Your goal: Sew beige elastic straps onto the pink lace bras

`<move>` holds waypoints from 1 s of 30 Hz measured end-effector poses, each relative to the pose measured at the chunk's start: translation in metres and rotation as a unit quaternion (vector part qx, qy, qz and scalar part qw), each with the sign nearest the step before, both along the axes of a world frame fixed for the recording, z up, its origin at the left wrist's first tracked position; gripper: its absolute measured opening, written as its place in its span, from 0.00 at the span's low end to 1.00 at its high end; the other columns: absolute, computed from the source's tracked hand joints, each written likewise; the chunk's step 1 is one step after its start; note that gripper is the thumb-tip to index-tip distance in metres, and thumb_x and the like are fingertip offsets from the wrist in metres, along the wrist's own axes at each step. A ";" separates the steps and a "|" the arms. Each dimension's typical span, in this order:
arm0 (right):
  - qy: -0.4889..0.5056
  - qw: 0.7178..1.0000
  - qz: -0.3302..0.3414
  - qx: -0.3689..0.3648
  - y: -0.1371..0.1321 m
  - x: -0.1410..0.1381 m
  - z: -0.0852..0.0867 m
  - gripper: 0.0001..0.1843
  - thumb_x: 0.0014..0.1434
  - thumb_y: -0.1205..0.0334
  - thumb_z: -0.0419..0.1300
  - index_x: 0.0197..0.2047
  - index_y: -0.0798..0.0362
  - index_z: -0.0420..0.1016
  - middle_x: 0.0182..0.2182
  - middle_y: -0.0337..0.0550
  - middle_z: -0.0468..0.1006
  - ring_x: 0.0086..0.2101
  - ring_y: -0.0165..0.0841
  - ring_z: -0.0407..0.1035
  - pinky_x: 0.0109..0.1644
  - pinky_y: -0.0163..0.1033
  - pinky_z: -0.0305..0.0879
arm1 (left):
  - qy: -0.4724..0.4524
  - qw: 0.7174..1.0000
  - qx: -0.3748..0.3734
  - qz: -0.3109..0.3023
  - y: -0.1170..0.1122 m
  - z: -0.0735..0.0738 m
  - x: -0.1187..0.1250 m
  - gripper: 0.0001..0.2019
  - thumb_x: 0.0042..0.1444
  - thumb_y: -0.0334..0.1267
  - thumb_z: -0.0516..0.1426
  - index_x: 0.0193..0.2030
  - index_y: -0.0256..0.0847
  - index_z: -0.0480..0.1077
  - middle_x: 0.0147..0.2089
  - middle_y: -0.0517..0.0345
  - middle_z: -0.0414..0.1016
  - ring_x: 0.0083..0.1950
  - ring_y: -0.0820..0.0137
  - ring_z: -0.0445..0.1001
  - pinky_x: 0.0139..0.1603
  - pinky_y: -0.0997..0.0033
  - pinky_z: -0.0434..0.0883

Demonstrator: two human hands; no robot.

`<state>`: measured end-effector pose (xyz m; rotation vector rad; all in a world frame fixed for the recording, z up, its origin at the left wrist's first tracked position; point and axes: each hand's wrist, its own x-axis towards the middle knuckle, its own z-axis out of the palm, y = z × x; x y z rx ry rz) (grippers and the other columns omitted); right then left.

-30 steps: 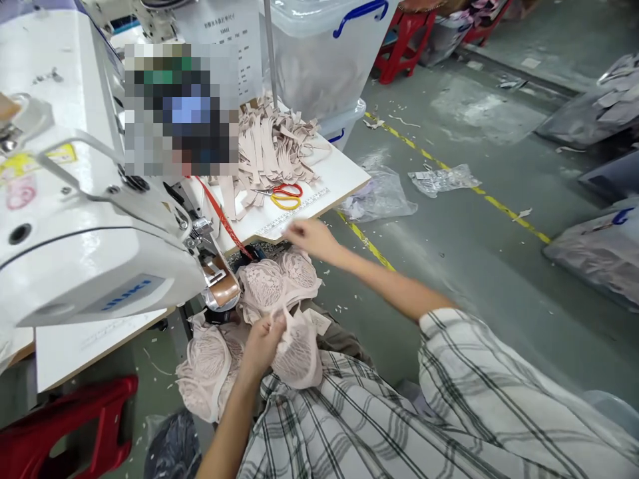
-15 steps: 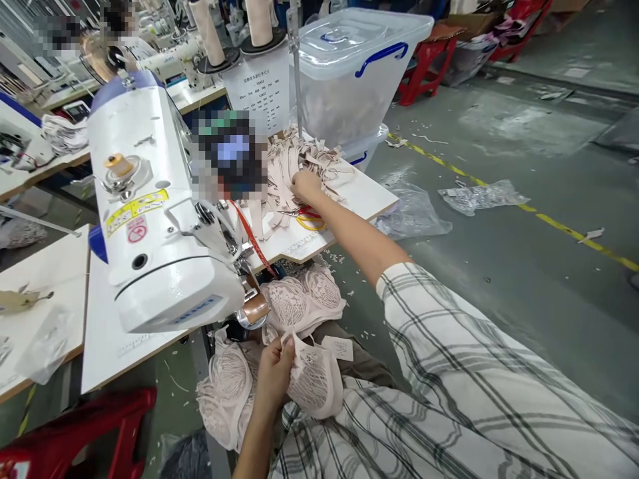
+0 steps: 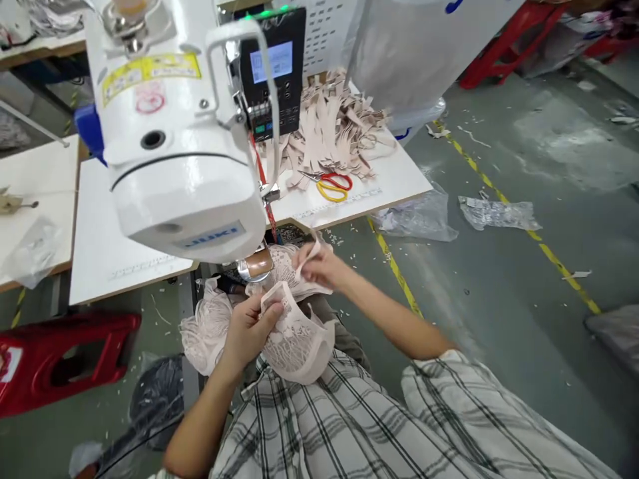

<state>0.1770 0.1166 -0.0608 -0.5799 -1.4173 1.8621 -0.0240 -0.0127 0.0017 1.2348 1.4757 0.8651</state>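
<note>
My left hand (image 3: pixel 249 326) is closed on the edge of a pale pink lace bra cup (image 3: pixel 299 342) held over my lap. My right hand (image 3: pixel 319 263) pinches a short pink fabric strip (image 3: pixel 305 258) just above that cup, close to the sewing machine's needle end (image 3: pixel 257 266). More pink lace bras (image 3: pixel 207 326) hang below the machine. The white sewing machine (image 3: pixel 180 133) fills the upper left, its control panel (image 3: pixel 272 70) lit. A heap of pink strips (image 3: pixel 329 130) lies on the white table (image 3: pixel 394 179) beside red and yellow scissors (image 3: pixel 332 186).
A red plastic stool (image 3: pixel 64 356) stands at lower left, another red stool (image 3: pixel 499 40) at upper right. A clear plastic bin (image 3: pixel 414 53) sits behind the table. Plastic bags (image 3: pixel 496 213) and scraps litter the grey floor along a yellow line (image 3: pixel 549 256). A dark bag (image 3: pixel 154 406) lies beneath.
My right hand left the strip heap on the table and came back down to the bra with one strip pinched in it. The view tilted down and closer to the machine.
</note>
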 end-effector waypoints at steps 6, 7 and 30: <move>-0.019 0.999 0.010 0.043 -0.067 -0.020 0.004 0.06 0.61 0.60 0.63 0.37 0.53 0.78 0.37 0.41 0.70 0.35 0.29 0.67 0.39 0.35 0.65 | -0.011 0.993 -0.093 -0.073 0.001 0.015 -0.001 0.17 0.62 0.52 0.56 0.43 0.39 0.75 0.32 0.59 0.74 0.32 0.70 0.69 0.33 0.73 0.65; -0.016 0.999 -0.004 0.038 -0.068 -0.020 0.002 0.05 0.60 0.60 0.64 0.36 0.53 0.78 0.36 0.41 0.69 0.35 0.29 0.66 0.38 0.35 0.64 | -0.016 0.989 -0.121 -0.087 0.001 0.013 -0.002 0.18 0.62 0.53 0.56 0.38 0.38 0.74 0.29 0.60 0.72 0.30 0.72 0.67 0.31 0.74 0.64; -0.078 0.981 0.127 -0.124 -0.042 -0.001 0.043 0.14 0.58 0.49 0.66 0.37 0.51 0.84 0.47 0.44 0.80 0.46 0.33 0.74 0.52 0.38 0.68 | 0.153 0.983 0.011 -0.104 -0.006 -0.002 0.005 0.17 0.65 0.44 0.53 0.26 0.40 0.60 0.20 0.67 0.57 0.23 0.76 0.56 0.26 0.74 0.52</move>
